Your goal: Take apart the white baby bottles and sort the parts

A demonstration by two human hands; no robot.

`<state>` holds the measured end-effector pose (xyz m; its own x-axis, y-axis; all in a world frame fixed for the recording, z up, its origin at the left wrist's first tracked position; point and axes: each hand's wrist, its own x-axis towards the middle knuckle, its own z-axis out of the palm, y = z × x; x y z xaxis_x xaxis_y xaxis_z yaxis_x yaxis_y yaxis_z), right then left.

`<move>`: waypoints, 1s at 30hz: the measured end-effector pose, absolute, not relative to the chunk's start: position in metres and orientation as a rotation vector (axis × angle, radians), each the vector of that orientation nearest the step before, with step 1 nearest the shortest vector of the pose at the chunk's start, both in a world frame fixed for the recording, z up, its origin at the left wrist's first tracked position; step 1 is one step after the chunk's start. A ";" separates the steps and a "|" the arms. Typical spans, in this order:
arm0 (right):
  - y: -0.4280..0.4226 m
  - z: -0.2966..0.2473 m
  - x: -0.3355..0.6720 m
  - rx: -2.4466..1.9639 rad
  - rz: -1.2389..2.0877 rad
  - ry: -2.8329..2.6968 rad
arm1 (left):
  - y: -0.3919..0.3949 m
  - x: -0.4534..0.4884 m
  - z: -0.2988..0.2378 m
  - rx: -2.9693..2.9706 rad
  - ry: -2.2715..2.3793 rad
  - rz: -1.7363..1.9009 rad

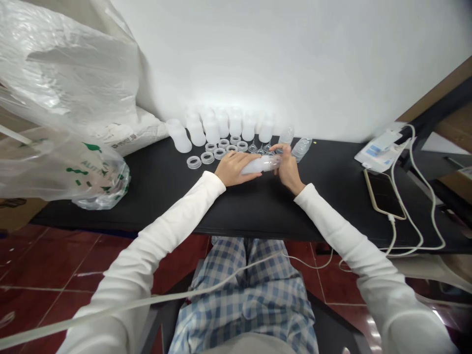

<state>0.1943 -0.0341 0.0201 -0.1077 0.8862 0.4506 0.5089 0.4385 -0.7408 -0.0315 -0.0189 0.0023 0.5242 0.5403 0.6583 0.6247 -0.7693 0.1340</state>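
Observation:
A frosted white baby bottle [255,166] lies on its side in the air just over the black table, a clear dome cap at its right end. My left hand [236,168] is wrapped round the bottle's body. At the capped end, my right hand [288,171] has its fingers and thumb about the clear cap [272,162]. Beyond my hands stand several frosted bottles [212,132] in a row by the wall. In front of them lie several clear screw rings [207,158] and clear nipples [260,148], partly hidden by my hands. More clear caps [302,147] sit just right of them.
On the right, a phone [384,194] with a white charging cable lies beside a white and blue box [381,150]. Plastic bags [99,172] and a white sack [132,130] crowd the left end of the black table [162,196]. Another cable crosses above my lap.

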 end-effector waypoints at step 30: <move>-0.018 0.005 0.204 -0.881 0.316 -2.075 | -0.016 -0.039 0.005 -2.741 -1.138 -0.946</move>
<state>0.2039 -0.0177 0.0051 -0.4015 0.6872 0.6054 0.4757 0.7213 -0.5034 -0.0386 -0.0161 0.0053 0.5488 0.6346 0.5442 0.6510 -0.7328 0.1980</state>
